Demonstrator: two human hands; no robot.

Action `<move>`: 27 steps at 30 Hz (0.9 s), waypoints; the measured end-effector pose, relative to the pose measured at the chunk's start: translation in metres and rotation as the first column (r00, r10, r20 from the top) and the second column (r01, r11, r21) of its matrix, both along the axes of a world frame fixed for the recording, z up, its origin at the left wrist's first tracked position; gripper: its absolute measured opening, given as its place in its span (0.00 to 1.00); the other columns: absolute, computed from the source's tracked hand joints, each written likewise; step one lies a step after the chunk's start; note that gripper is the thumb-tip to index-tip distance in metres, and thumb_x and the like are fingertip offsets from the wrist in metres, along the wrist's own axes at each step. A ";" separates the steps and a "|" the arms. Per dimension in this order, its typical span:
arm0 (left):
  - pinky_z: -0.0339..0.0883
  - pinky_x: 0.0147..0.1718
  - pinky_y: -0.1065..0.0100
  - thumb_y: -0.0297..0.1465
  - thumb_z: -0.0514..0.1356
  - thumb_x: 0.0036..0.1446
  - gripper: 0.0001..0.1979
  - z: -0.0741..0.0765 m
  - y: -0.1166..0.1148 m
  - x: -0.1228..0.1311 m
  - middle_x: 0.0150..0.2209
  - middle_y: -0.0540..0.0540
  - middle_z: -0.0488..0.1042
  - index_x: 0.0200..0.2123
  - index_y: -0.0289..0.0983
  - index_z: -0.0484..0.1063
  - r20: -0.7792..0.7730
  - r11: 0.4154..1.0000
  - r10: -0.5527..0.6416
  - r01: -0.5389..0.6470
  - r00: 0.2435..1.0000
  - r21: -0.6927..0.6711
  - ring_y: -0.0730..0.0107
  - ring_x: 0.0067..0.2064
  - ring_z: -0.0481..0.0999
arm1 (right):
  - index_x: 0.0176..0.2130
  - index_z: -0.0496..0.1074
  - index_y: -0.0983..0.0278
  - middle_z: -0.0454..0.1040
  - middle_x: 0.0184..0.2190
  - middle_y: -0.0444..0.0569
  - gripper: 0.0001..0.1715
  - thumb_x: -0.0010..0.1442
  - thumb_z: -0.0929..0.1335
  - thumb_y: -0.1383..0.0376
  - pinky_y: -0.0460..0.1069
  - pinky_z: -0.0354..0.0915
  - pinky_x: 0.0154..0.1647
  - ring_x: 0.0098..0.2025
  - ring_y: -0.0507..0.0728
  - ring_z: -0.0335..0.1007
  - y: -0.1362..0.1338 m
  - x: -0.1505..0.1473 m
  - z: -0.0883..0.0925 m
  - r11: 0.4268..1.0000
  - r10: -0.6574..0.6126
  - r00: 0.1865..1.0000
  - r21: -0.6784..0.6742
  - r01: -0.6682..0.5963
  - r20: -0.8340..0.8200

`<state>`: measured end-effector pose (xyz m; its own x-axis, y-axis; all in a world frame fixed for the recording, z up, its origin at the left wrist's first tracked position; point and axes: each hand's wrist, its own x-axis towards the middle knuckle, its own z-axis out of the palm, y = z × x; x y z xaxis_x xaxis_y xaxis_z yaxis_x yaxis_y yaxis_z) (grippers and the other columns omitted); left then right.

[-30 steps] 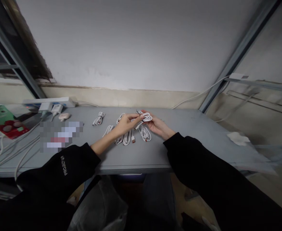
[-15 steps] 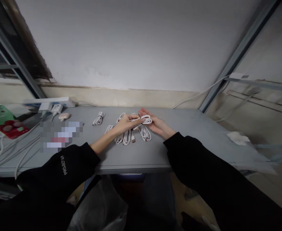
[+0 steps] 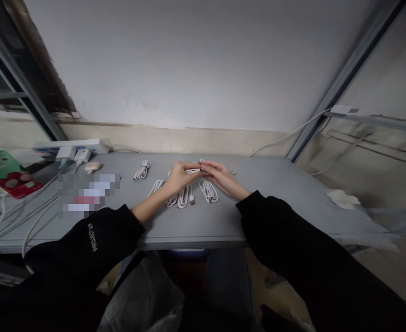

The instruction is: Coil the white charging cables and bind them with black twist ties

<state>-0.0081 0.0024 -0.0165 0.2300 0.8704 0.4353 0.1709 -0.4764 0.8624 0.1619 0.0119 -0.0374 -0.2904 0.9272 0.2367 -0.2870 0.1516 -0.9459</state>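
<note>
Both hands meet over the middle of the grey table, a little above several coiled white cables. My left hand (image 3: pixel 180 179) pinches a bundled white cable (image 3: pixel 194 171), partly hidden by the fingers. My right hand (image 3: pixel 223 179) is closed round the other end of that bundle, fingertips touching those of the left; a dark tie shows between them. Below lie more coils: one cable bundle (image 3: pixel 208 191) under the right hand, another (image 3: pixel 183 198) under the left, with a USB plug (image 3: pixel 192 200) beside it. A separate tied cable (image 3: pixel 142 170) rests farther left.
At the left stand a white power strip (image 3: pixel 95 146) with plugged chargers, a small pale case (image 3: pixel 92 167), a green and red package (image 3: pixel 11 175) and loose cords. A blurred-out item (image 3: pixel 88 196) lies nearby. White crumpled paper (image 3: pixel 343 199) sits at the right.
My right hand has turned from palm-up and open to closed over the bundle. The cable's loop, visible before on that palm, is now covered by the fingers.
</note>
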 end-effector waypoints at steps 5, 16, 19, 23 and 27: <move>0.74 0.50 0.59 0.29 0.69 0.49 0.05 0.002 -0.001 0.000 0.38 0.44 0.85 0.32 0.38 0.83 -0.010 0.999 0.034 -0.034 0.999 0.024 0.58 0.44 0.83 | 0.34 0.75 0.63 0.75 0.27 0.46 0.20 0.57 0.74 0.49 0.47 0.68 0.26 0.25 0.51 0.71 -0.001 -0.002 -0.003 0.998 0.058 0.994 0.000 -0.058 0.090; 0.71 0.39 0.67 0.36 0.72 0.47 0.24 -0.009 0.005 0.000 0.30 0.51 0.80 0.43 0.39 0.65 0.125 0.999 -0.021 0.015 0.992 0.050 0.69 0.35 0.80 | 0.30 0.74 0.65 0.71 0.23 0.43 0.17 0.58 0.75 0.54 0.45 0.60 0.22 0.21 0.47 0.62 -0.009 -0.001 0.007 0.999 0.038 0.994 0.006 -0.039 0.104; 0.72 0.42 0.65 0.34 0.72 0.46 0.22 -0.008 0.005 0.001 0.31 0.48 0.81 0.43 0.37 0.70 0.070 0.999 -0.026 0.023 0.997 0.046 0.68 0.36 0.80 | 0.29 0.74 0.64 0.70 0.21 0.42 0.16 0.57 0.75 0.55 0.45 0.57 0.20 0.20 0.47 0.61 -0.008 -0.001 0.007 1.000 -0.014 0.991 0.018 0.012 0.129; 0.72 0.47 0.62 0.33 0.70 0.49 0.09 -0.006 0.006 0.001 0.36 0.45 0.83 0.34 0.37 0.78 -0.021 0.996 -0.042 0.044 0.999 0.079 0.65 0.41 0.81 | 0.30 0.75 0.64 0.67 0.16 0.40 0.13 0.57 0.74 0.57 0.45 0.54 0.19 0.18 0.48 0.58 -0.007 -0.001 0.005 0.994 -0.097 0.976 0.070 0.085 0.193; 0.73 0.48 0.61 0.33 0.69 0.51 0.09 -0.006 0.005 -0.002 0.38 0.44 0.85 0.36 0.38 0.82 -0.058 0.994 -0.040 0.046 0.998 0.098 0.63 0.42 0.82 | 0.30 0.75 0.63 0.66 0.15 0.38 0.08 0.55 0.73 0.61 0.45 0.53 0.20 0.17 0.47 0.57 -0.005 -0.002 0.002 0.976 -0.200 0.961 0.123 0.179 0.193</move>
<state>-0.0096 0.0077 -0.0229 0.2926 0.8125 0.5042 0.1952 -0.5669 0.8004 0.1600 0.0067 -0.0359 -0.1635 0.9435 0.2884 -0.0473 0.2845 -0.9575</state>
